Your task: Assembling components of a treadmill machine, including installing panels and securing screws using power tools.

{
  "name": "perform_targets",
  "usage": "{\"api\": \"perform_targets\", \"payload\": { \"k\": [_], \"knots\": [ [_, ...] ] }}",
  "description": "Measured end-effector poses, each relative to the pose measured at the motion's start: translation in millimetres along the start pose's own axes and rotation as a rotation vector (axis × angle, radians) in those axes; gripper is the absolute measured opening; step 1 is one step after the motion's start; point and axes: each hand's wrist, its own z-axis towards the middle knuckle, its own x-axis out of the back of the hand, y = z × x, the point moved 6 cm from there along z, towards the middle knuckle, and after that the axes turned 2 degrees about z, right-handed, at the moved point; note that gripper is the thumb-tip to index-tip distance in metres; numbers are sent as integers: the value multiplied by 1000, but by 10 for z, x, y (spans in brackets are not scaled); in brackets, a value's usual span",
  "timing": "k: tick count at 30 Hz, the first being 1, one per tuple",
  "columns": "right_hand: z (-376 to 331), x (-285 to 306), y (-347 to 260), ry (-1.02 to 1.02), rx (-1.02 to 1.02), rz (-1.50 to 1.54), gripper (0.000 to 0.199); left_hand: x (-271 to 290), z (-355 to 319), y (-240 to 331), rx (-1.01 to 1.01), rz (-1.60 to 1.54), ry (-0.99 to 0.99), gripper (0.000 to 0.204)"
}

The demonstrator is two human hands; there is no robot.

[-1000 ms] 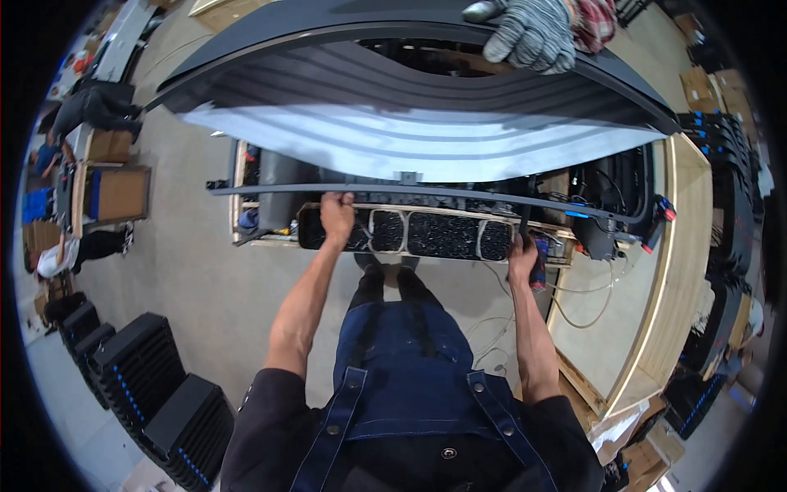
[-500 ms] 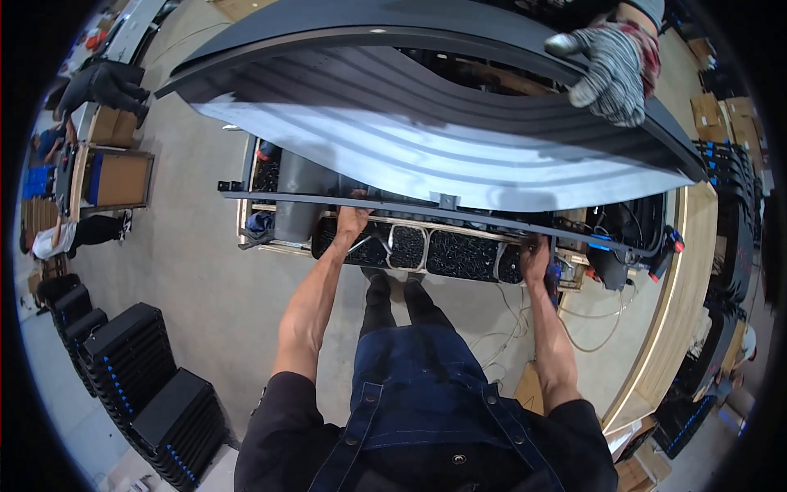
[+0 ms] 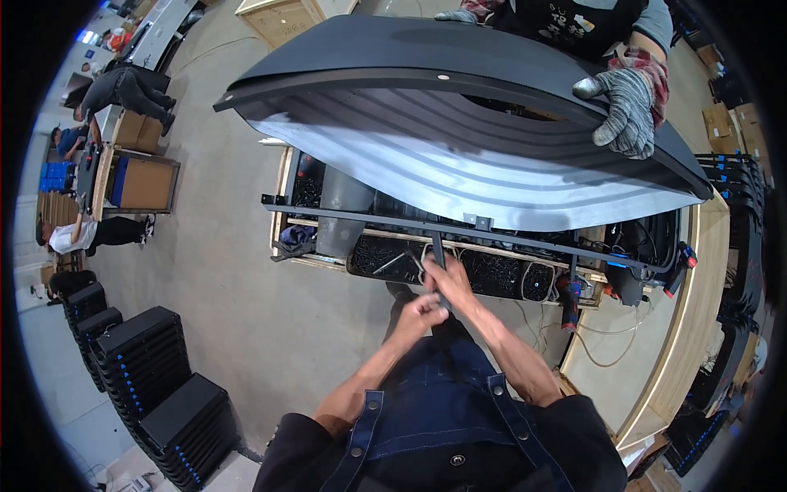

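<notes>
My right hand (image 3: pixel 450 280) is closed around a short dark flat bar (image 3: pixel 438 246), which stands out above the fist toward the long rail. Just below it, my left hand (image 3: pixel 420 317) is closed in a pinch by the bar's lower end; what sits in its fingertips is too small and blurred to tell. A long dark metal rail (image 3: pixel 352 215) with a small bracket (image 3: pixel 478 221) lies across the bench in front of my hands. Beyond it, a large curved black panel (image 3: pixel 385 53) with a pale ribbed underside is held tilted by a co-worker's gloved hand (image 3: pixel 627 111).
Bins of dark screws (image 3: pixel 496 273) line the bench's near edge. A power screwdriver (image 3: pixel 570 303) hangs at the right, beside a cable and a wooden frame (image 3: pixel 684 328). Stacked black parts (image 3: pixel 147 353) stand at left. Other people (image 3: pixel 123 94) work far left.
My hands have come from wide apart along the rail to close together in the middle, now with the short dark bar. The view has shifted, showing more of the co-worker.
</notes>
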Motion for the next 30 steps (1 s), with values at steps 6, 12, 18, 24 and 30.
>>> {"api": "perform_targets", "payload": {
  "k": [6, 12, 18, 24, 30],
  "knots": [
    [-1581, 766, 273, 23, 49, -831, 26, 309, 78, 406, 90, -114, -12, 60],
    [-2541, 1139, 289, 103, 215, -855, 23, 193, 131, 1206, -149, -623, -116, 49],
    [-2615, 1286, 271, 140, 228, -770, 22, 18, -120, 1471, -218, -680, -166, 41],
    [-2575, 1352, 95, -43, 96, -447, 36, -168, -151, 1985, -367, -413, -226, 45],
    [-2709, 1316, -304, -63, 24, -230, 35, -392, 349, 2436, -319, -232, 0, 30]
  ]
}}
